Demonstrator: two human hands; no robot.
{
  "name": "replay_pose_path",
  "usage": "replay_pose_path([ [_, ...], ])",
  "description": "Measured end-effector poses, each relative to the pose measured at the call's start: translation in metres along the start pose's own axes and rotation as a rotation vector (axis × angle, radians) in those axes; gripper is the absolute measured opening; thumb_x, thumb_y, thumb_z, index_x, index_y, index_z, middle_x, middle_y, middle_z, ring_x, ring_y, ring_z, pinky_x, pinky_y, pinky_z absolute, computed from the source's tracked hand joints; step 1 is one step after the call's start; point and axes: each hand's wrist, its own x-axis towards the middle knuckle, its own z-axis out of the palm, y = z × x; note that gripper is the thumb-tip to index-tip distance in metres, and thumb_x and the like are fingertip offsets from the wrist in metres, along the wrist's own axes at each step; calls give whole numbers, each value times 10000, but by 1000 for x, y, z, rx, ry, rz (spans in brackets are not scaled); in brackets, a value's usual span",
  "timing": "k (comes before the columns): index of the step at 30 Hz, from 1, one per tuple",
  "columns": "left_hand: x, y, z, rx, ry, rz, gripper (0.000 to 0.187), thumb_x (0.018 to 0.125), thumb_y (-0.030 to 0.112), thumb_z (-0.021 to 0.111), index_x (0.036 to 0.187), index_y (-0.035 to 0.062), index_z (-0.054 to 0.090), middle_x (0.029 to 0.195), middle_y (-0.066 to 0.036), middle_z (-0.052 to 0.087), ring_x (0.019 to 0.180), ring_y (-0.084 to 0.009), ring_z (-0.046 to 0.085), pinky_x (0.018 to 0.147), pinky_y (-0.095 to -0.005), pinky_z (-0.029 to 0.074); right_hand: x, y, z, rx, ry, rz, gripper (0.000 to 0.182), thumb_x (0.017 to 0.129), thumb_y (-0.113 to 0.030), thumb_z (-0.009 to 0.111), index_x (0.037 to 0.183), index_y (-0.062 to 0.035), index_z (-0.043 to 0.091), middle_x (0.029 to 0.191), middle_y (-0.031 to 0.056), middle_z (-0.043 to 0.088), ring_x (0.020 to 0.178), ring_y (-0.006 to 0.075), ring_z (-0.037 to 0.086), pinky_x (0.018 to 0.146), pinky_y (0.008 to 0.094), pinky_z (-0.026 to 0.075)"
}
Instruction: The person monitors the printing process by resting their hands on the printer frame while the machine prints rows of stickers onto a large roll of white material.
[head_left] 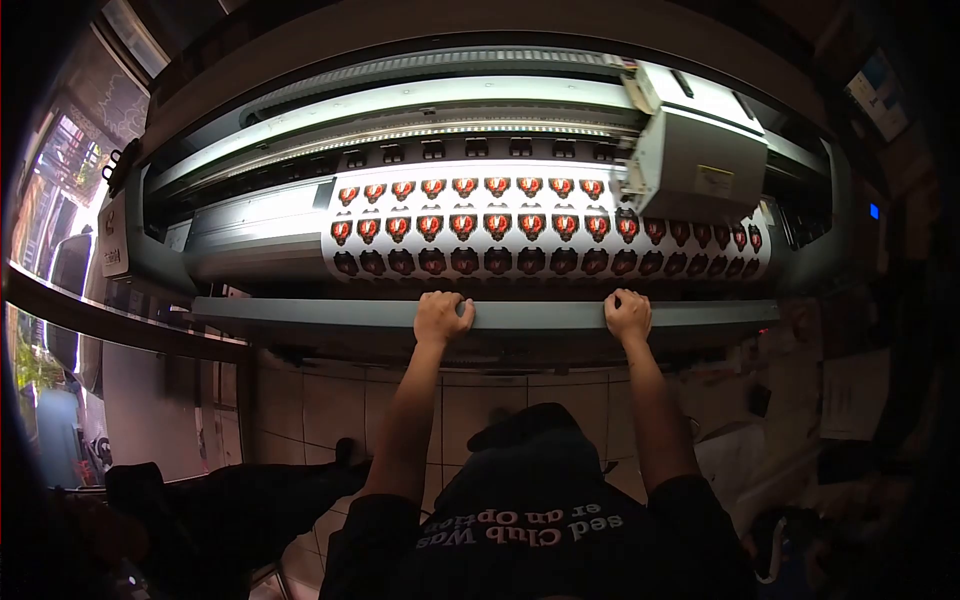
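A wide-format printer stretches across the view in front of me. My left hand (440, 318) is closed around the grey front bar (540, 315), left of its middle. Farther right on the same bar, my right hand (628, 316) is closed too, its fingers curled over the top edge. Beyond the bar lies a white printed sheet (480, 205) with rows of red and black emblems. The print carriage (700, 150) sits over the sheet's right part and hides some of the emblems.
A light metal rail (400, 97) runs across the printer behind the sheet. Scissors (122, 165) hang at the printer's left end. Glass panes (70, 190) stand at the far left. Another person's dark-clothed leg (270, 495) is at lower left, over the tiled floor (330, 400).
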Motion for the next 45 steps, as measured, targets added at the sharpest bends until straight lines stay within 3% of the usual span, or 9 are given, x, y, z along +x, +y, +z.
replay_pose_path([
  [8,1,2,-2,28,-16,-6,299,842,327,641,710,64,695,745,-99,686,767,-284,645,818,-412,476,1,-5,-6,-10,-77,68,240,843,-223,579,844,-31,723,879,164,713,886,343,661,953,434,480],
  [17,2,2,-4,56,-88,-52,307,844,329,646,822,47,766,872,-123,746,861,-284,683,899,-398,492,0,-3,-3,-9,-10,28,229,849,-234,592,815,-36,703,878,151,705,889,351,651,888,456,489],
  [45,2,3,-3,-1,-18,-22,283,839,322,644,740,72,730,752,-115,703,775,-290,648,840,-408,474,1,-1,-2,11,4,-8,202,847,-219,609,731,-56,636,777,132,661,813,342,627,823,461,477],
])
